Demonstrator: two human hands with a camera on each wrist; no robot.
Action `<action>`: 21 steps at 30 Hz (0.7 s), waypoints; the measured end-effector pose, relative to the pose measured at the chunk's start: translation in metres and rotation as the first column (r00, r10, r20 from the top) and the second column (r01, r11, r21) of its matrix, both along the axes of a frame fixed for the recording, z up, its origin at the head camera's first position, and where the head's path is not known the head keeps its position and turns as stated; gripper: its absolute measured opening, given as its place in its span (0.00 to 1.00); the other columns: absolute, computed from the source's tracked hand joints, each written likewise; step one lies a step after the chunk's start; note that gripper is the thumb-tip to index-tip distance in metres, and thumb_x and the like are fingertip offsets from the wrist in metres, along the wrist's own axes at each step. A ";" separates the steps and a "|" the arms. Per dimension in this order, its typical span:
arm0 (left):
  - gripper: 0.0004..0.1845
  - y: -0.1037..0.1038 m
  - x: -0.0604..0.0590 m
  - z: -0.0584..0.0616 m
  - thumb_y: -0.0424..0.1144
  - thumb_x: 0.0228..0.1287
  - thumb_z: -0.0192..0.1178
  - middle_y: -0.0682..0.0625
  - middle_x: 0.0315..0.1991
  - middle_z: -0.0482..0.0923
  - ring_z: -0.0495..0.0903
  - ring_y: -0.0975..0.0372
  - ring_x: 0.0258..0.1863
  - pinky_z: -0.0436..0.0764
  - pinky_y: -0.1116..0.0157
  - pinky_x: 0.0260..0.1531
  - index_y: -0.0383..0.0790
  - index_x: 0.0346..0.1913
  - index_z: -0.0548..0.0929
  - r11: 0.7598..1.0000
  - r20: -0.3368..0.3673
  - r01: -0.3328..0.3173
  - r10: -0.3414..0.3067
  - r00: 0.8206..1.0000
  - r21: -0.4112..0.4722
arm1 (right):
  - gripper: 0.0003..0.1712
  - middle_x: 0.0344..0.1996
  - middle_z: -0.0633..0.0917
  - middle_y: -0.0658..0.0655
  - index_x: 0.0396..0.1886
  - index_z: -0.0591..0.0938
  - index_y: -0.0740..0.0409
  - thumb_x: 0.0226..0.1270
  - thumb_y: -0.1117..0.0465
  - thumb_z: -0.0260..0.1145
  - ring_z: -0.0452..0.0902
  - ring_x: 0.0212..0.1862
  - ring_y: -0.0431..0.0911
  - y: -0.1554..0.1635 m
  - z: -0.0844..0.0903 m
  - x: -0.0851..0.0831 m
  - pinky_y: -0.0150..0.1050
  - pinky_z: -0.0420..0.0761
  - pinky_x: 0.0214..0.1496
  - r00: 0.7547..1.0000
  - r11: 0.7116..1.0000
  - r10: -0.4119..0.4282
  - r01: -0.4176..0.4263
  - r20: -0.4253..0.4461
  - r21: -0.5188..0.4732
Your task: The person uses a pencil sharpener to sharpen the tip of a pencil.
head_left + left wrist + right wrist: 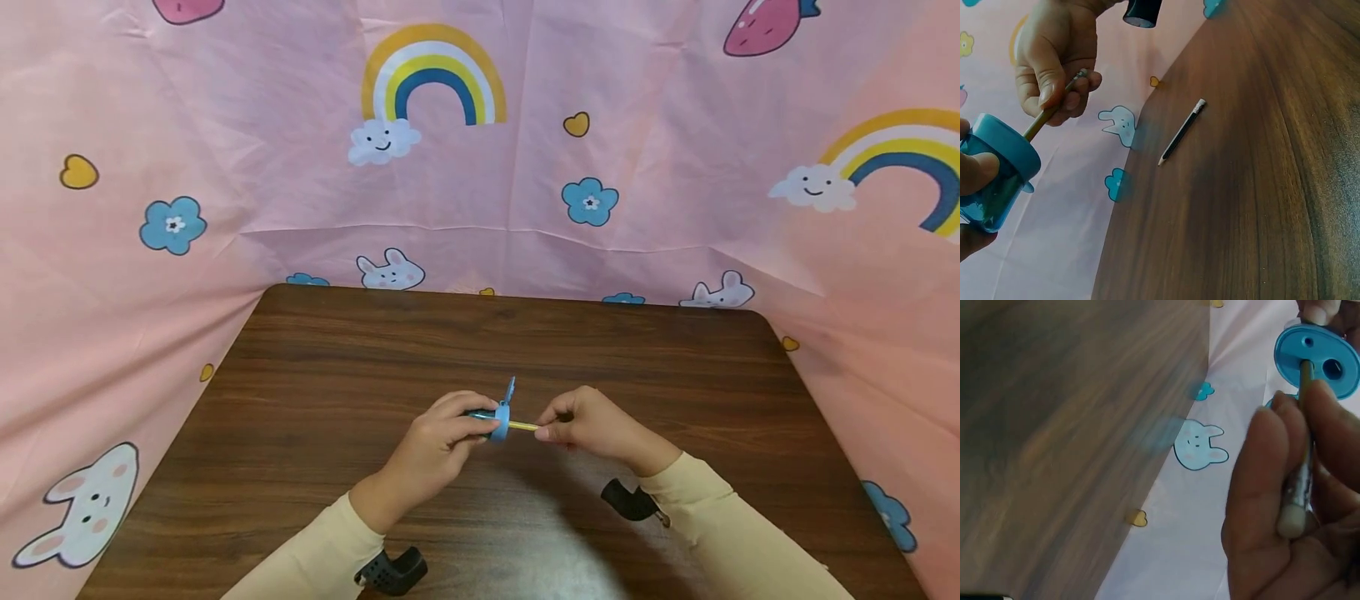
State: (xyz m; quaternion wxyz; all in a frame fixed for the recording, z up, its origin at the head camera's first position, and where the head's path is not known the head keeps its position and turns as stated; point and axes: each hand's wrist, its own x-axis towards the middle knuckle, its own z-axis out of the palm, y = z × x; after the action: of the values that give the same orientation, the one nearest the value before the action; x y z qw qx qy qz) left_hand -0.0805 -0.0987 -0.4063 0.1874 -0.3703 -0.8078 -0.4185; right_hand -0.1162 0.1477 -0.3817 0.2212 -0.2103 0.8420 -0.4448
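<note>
My left hand (431, 442) grips a blue pencil sharpener (501, 422) with a see-through body, held sideways over the table. Its flip lid (510, 389) stands up from the top. My right hand (596, 427) pinches a yellow pencil (522, 426) between thumb and fingers. In the right wrist view, the pencil (1305, 381) runs into one of the holes in the sharpener's blue top (1288, 359), its eraser end (1292, 520) towards the camera. The tip inside is hidden.
A black pencil (1182, 132) with a white end lies on the dark wooden table (360, 358). Black wrist cameras (630, 500) sit under both sleeves. A pink patterned cloth (300, 150) hangs behind and beside the table.
</note>
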 end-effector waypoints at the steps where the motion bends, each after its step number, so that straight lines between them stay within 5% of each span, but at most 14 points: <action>1: 0.16 0.000 0.000 0.000 0.19 0.49 0.68 0.47 0.50 0.80 0.78 0.54 0.52 0.83 0.62 0.47 0.33 0.42 0.88 1.000 0.003 -0.003 0.003 1.000 0.000 | 0.07 0.16 0.76 0.49 0.34 0.87 0.62 0.64 0.62 0.68 0.68 0.20 0.40 0.000 0.000 0.000 0.35 0.74 0.22 1.000 1.000 0.006 -0.006 -0.013 0.009; 21: 0.15 0.005 -0.003 -0.003 0.20 0.49 0.69 0.45 0.49 0.80 0.78 0.53 0.51 0.84 0.58 0.46 0.32 0.42 0.88 1.000 -0.043 -0.001 0.003 0.999 0.030 | 0.08 0.17 0.78 0.49 0.35 0.87 0.63 0.63 0.62 0.69 0.71 0.22 0.40 0.005 0.010 -0.001 0.33 0.73 0.23 0.996 1.000 0.008 -0.006 -0.085 0.028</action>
State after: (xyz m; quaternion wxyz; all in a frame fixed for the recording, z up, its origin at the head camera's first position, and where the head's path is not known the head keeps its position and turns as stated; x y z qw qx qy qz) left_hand -0.0838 -0.0940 -0.4089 0.2108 -0.3755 -0.7976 -0.4224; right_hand -0.1175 0.1525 -0.3715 0.1897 -0.2291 0.8559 -0.4230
